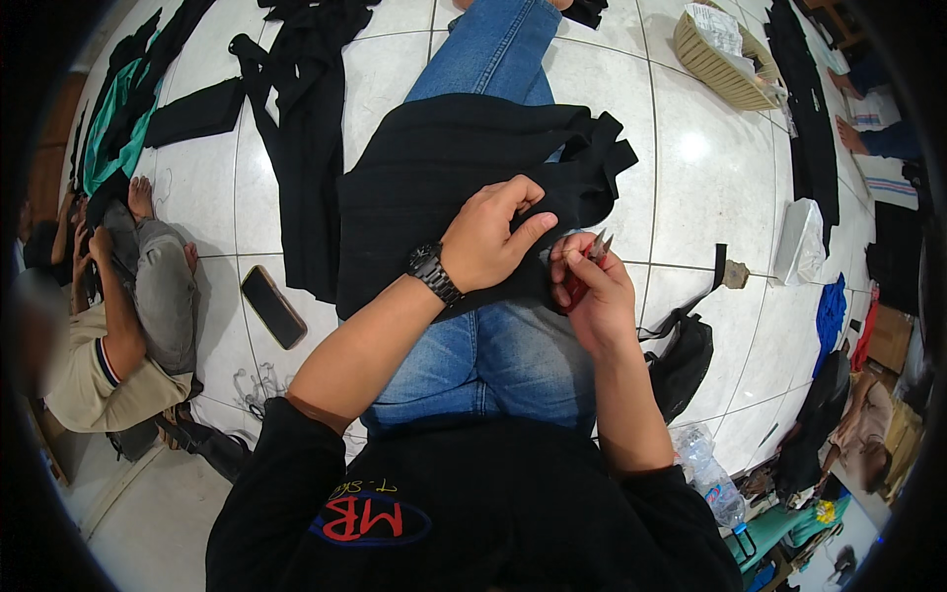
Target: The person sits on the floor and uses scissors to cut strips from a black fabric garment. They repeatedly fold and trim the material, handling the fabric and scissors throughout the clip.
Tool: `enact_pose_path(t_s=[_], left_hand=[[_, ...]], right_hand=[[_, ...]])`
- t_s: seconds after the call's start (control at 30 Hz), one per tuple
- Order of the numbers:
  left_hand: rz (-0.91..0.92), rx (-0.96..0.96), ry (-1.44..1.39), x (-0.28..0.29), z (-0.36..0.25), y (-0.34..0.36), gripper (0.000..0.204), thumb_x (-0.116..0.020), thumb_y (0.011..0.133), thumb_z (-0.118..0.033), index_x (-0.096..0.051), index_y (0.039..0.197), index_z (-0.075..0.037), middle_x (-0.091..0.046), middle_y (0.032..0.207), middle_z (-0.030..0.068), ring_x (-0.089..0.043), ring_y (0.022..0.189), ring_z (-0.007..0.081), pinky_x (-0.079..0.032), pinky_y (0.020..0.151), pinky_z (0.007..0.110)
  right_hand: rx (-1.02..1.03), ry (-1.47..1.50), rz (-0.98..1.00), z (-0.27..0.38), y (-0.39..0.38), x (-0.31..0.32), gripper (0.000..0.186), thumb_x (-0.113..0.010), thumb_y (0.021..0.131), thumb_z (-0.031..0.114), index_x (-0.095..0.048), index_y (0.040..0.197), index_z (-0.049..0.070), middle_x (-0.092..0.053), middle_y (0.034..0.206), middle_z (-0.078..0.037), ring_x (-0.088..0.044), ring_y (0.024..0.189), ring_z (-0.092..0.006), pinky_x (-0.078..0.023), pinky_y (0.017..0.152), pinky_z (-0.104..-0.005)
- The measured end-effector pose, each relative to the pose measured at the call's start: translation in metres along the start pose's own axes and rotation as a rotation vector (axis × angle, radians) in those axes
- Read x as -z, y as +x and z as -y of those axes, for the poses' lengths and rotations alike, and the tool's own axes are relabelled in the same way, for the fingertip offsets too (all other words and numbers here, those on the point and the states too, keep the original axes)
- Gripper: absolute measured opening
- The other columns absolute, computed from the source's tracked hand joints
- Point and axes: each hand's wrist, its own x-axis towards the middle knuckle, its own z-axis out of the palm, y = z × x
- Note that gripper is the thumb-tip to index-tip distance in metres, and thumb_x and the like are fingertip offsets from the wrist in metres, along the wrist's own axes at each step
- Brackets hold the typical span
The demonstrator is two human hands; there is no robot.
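Across my jeans-covered legs lies a folded black garment [414,187], with strap-like ends [614,148] at its right edge. My left hand [493,232], with a dark watch on the wrist, rests on the cloth. Its thumb stands apart from the bent fingers, whose undersides are hidden. Just right of it, my right hand [604,296] is closed around small red-handled thread snips [598,247]. Their pointed metal blades stick up between thumb and fingers, close to the garment's edge.
A phone [274,307] lies on the tiled floor at left, near loose threads [258,387] and a seated person [128,335]. More black garments [301,128] are spread beyond. At right are a woven basket [725,61], white bag [800,243], black bag [681,360] and plastic bottles [712,479].
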Motion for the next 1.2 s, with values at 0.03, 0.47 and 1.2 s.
enact_pose_path(t_s=[0.03, 0.47, 1.2], left_hand=[[0.006, 0.002, 0.022, 0.001, -0.002, 0.001, 0.024, -0.068, 0.092, -0.020, -0.058, 0.100, 0.000, -0.065, 0.082, 0.0142, -0.066, 0.075, 0.0273, -0.050, 0.068, 0.035], [-0.011, 0.012, -0.003, -0.001, 0.001, -0.001, 0.024, -0.066, 0.094, -0.021, -0.059, 0.102, 0.000, -0.067, 0.085, 0.0156, -0.067, 0.079, 0.0310, -0.051, 0.070, 0.036], [0.007, 0.007, -0.088, 0.001, 0.002, -0.001, 0.020, -0.065, 0.095, -0.017, -0.058, 0.103, 0.001, -0.065, 0.082, 0.0121, -0.066, 0.077, 0.0201, -0.050, 0.071, 0.030]], right_hand=[[0.012, 0.041, 0.006, -0.001, -0.001, -0.001, 0.003, -0.058, 0.096, 0.011, -0.058, 0.097, 0.008, -0.062, 0.090, -0.005, -0.057, 0.075, -0.0115, -0.040, 0.059, -0.0238], [0.070, -0.264, -0.038, -0.001, -0.001, -0.004, 0.010, -0.055, 0.099, 0.012, -0.057, 0.106, 0.005, -0.067, 0.102, -0.008, -0.056, 0.071, -0.0093, -0.042, 0.057, -0.0218], [0.130, -1.151, 0.266, 0.053, 0.012, -0.005, 0.019, -0.075, 0.086, 0.014, -0.075, 0.099, -0.001, -0.073, 0.088, -0.013, -0.066, 0.076, -0.0173, -0.052, 0.073, -0.0306]])
